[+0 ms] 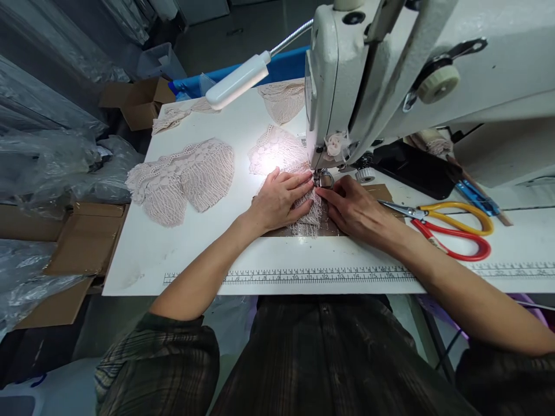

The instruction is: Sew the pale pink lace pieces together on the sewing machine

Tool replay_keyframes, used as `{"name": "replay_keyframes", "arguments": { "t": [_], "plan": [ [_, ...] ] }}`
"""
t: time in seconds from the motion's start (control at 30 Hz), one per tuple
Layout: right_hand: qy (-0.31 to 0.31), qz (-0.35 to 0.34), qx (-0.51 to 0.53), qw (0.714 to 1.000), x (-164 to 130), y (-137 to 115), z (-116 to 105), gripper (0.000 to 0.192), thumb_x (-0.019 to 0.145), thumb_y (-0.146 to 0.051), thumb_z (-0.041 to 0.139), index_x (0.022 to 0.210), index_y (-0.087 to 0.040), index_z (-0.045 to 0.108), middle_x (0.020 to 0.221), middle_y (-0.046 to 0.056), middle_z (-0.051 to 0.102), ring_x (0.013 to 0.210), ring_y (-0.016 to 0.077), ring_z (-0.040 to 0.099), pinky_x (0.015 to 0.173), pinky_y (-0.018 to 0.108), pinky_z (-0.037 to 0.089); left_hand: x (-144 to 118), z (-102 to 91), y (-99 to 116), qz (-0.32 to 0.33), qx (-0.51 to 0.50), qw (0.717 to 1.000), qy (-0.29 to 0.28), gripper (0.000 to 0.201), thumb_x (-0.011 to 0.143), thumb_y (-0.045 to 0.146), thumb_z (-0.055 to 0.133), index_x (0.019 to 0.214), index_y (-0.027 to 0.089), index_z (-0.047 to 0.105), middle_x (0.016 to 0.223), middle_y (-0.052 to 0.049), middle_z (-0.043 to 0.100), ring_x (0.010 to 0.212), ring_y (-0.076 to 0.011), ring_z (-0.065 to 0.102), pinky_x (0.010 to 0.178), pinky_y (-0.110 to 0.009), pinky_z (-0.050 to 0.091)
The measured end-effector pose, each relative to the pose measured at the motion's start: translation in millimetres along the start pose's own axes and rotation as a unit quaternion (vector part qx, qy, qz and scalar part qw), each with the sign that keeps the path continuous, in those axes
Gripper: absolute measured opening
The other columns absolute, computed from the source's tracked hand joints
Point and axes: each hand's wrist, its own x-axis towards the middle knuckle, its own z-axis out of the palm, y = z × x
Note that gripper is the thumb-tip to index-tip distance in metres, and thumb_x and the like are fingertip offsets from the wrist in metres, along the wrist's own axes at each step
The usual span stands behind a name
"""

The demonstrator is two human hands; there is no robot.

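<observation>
Head view is showing a person sitting at a white sewing table (pixel 143 254), both bare forearms reaching forward to the presser foot (pixel 323 178) of a white sewing machine (pixel 390 69). Their left hand (pixel 280 199) is lying palm down, fingers spread flat and pressing on a piece of pale pink lace (pixel 310 216) that is lying under the needle area, on a brown patch of the table just in front of the machine; the hand is gripping nothing, only holding the lace down. Their right hand (pixel 353 208) is resting just beside it on the other side of the foot, fingers stretched forward and slightly curled with the tips touching the edge of the lace near the foot; whether it is pinching the fabric I cannot tell. More of the same lace is running on behind the foot, brightly lit by a white gooseneck lamp (pixel 238 86) hanging over the table. Well to the left, a larger lace piece (pixel 182 179) is lying flat, and further lace pieces (pixel 284 98) are sitting near the far edge. Scissors with red and yellow handles (pixel 451 228) are lying to the right of the right hand, near it but apart. A printed ruler strip (pixel 303 276) is running along the near edge of the table, crossed by both forearms
</observation>
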Motion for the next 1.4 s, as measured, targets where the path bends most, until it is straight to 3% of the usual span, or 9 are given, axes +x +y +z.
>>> {"name": "replay_keyframes", "arguments": {
  "t": [0.17,0.3,0.4,0.53,0.73,0.93,1.03,1.2,1.4],
  "plan": [
    [0.045,0.024,0.038,0.998,-9,3,0,0.041,0.102,-0.031,0.041,0.134,-0.019,0.062,0.104,0.015,0.058,0.090,0.0264,0.061,0.087,0.049,0.058,0,-2.3,-2,0.001,0.001,1.000,-0.001,0.041,0.103,0.042,0.045,0.137,0.024,0.060,0.149,-0.010,0.058,0.122,-0.0279,0.059,0.106,-0.055,0.044],
    [0.071,0.033,0.044,0.996,-10,3,-1,0.037,0.099,-0.026,0.045,0.130,-0.020,0.065,0.105,0.013,0.059,0.089,0.0235,0.062,0.085,0.044,0.059,3,-4.3,2,-0.023,0.031,0.999,-0.019,0.054,0.101,0.046,0.046,0.145,0.014,0.050,0.148,-0.018,0.055,0.132,-0.0333,0.052,0.115,-0.061,0.036],
    [0.049,-0.003,0.034,0.998,-9,-1,-3,0.041,0.097,-0.022,0.047,0.135,-0.021,0.063,0.110,0.014,0.057,0.096,0.0256,0.061,0.088,0.046,0.058,6,-8.4,2,-0.040,0.032,0.997,-0.055,0.062,0.102,0.050,0.040,0.149,0.009,0.043,0.148,-0.023,0.051,0.138,-0.0378,0.045,0.119,-0.067,0.027],
    [0.013,-0.023,0.019,0.999,-9,-7,-3,0.044,0.094,-0.018,0.048,0.136,-0.023,0.062,0.108,0.015,0.056,0.099,0.0282,0.057,0.092,0.052,0.056,5,-22.8,-5,-0.049,0.034,0.996,-0.072,0.054,0.104,0.050,0.040,0.144,0.015,0.047,0.151,-0.022,0.048,0.138,-0.0370,0.046,0.118,-0.067,0.026],
    [0.037,-0.003,0.062,0.997,-10,-3,-2,0.038,0.095,-0.023,0.049,0.128,-0.022,0.068,0.110,0.014,0.060,0.099,0.0259,0.062,0.095,0.049,0.057,-15,-36.9,-5,-0.018,0.028,0.999,0.011,0.034,0.105,0.038,0.043,0.124,0.017,0.062,0.131,-0.014,0.066,0.111,-0.0262,0.064,0.097,-0.048,0.048],
    [-0.001,0.009,0.092,0.996,-4,9,-16,0.035,0.094,-0.026,0.052,0.120,-0.024,0.075,0.103,0.010,0.068,0.088,0.0219,0.067,0.087,0.041,0.060,-12,-30.6,-2,0.022,0.030,0.999,0.037,0.028,0.103,0.029,0.046,0.114,0.016,0.069,0.120,-0.013,0.071,0.100,-0.0231,0.067,0.086,-0.042,0.049],
    [-0.008,0.005,0.075,0.997,-1,9,-20,0.036,0.094,-0.026,0.052,0.122,-0.027,0.074,0.101,0.009,0.068,0.087,0.0218,0.067,0.085,0.040,0.059,11,-27.0,-14,0.001,0.030,0.999,0.019,0.031,0.103,0.025,0.042,0.114,0.015,0.069,0.117,-0.013,0.071,0.101,-0.0235,0.067,0.082,-0.040,0.051],
    [-0.008,-0.037,0.066,0.997,-6,2,-14,0.042,0.091,-0.018,0.048,0.124,-0.024,0.073,0.111,0.013,0.063,0.104,0.0242,0.064,0.099,0.046,0.056,37,-19.5,-28,-0.001,0.016,1.000,-0.023,0.033,0.101,0.026,0.042,0.110,0.018,0.073,0.116,-0.011,0.070,0.099,-0.0226,0.064,0.083,-0.039,0.053],
    [-0.012,-0.033,0.101,0.994,-11,-3,-21,0.039,0.091,-0.018,0.050,0.122,-0.020,0.073,0.114,0.013,0.065,0.104,0.0250,0.065,0.099,0.045,0.056,11,-30.9,-16,0.016,-0.074,0.997,0.010,0.024,0.101,0.029,0.052,0.105,0.016,0.071,0.109,-0.010,0.070,0.095,-0.0197,0.066,0.085,-0.037,0.055]
  ]
}}
